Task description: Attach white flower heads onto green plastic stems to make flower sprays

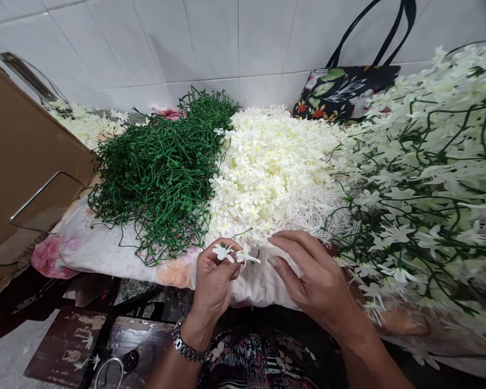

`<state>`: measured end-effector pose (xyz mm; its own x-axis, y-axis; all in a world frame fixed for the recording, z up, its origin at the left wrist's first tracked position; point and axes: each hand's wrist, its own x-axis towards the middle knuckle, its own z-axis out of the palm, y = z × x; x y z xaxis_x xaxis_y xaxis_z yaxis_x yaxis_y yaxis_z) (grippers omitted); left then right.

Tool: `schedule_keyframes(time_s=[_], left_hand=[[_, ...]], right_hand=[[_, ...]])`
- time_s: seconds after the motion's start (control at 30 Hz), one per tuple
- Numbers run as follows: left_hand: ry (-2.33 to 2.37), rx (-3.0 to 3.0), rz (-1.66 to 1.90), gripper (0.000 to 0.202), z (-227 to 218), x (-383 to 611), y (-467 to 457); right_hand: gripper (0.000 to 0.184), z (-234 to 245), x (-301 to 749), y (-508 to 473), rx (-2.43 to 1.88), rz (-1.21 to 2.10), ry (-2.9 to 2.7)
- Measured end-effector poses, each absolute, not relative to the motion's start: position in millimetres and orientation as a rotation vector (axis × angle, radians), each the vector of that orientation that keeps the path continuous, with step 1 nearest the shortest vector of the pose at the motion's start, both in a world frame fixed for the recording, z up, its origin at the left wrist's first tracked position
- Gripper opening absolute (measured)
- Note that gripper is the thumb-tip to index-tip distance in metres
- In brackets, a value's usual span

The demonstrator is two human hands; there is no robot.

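Observation:
My left hand [214, 275] is closed on a green artificial flower stem, pinched between thumb and fingers. Two white artificial blossoms [246, 254] show at its fingertips. Just to the right, my right hand [308, 267] has its thumb and fingers apart, with nothing visible between them. Beyond both hands lies a heap of loose white blossoms [267, 167], with thin white strands [314, 213] at its near right edge. A pile of bare green stems [157, 167] sits to the left of the blossoms. Finished-looking white flowers on green stems [425, 216] are massed at the right.
A floral cloth [133, 251] covers the work surface. At the left stands a cardboard box [32, 156] beside a bent metal wire [44, 200]. A black floral bag [344, 92] leans on the white tiled wall [210, 43]. Below left is a dark wooden stool [71, 346].

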<state>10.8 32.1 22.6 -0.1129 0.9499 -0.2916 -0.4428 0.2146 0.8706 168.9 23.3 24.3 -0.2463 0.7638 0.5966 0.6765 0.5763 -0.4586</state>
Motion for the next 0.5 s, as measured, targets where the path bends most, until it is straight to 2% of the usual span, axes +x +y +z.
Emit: schedule_keyframes(time_s=[0.07, 0.17, 0.27, 0.5], left_hand=[[1.115, 0.620, 1.321, 0.019, 21, 11, 29], [1.119, 0.722, 1.307, 0.011, 15, 9, 23], [1.138, 0.907, 1.304, 0.004, 10, 5, 18], [1.189, 1.205, 1.332, 0.006, 7, 7, 13]], right_hand=[[0.018, 30, 164, 21, -1.091, 0.227, -1.951], [0.009, 33, 155, 18, -1.043, 0.268, -1.974], [0.015, 30, 148, 17, -1.024, 0.257, -1.953], [0.016, 24, 139, 14, -1.065, 0.236, -1.910]])
